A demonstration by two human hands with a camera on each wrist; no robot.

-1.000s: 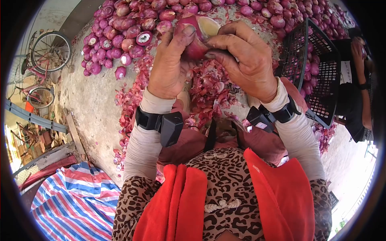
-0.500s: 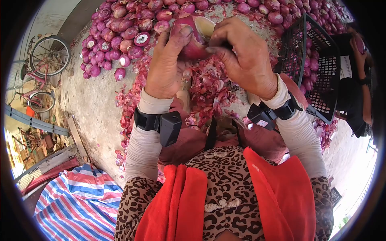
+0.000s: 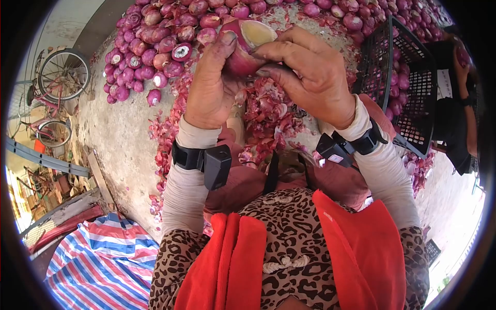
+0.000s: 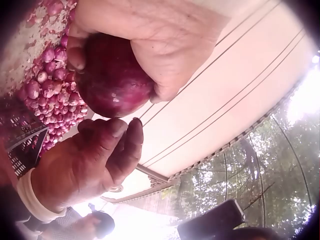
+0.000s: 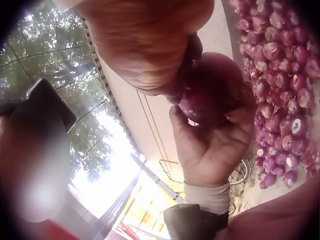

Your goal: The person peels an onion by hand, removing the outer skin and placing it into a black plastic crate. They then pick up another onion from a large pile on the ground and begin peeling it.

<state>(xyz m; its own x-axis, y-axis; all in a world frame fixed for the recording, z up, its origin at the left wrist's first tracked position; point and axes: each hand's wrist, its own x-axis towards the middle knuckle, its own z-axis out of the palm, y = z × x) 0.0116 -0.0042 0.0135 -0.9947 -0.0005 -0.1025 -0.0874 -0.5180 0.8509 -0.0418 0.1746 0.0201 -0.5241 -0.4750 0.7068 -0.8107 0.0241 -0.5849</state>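
Observation:
In the head view a large red onion with a pale cut end is gripped by the left hand, its thumb lying on the skin. The right hand has thumb and forefinger brought together at the onion's right side; whether a bit of skin lies between them is hard to tell. In the left wrist view the left hand wraps the onion, and the right hand's fingertips are just beneath it. The right wrist view shows the onion in the left hand, touched by the right hand.
Piles of red onions cover the ground ahead. Loose skins lie below the hands. A black crate stands at right, beside another person's arm. Striped sheeting and bicycles are at left.
The onion and left hand have shifted slightly left. The right hand's fingers moved over the onion's cut end, then back to its lower right side.

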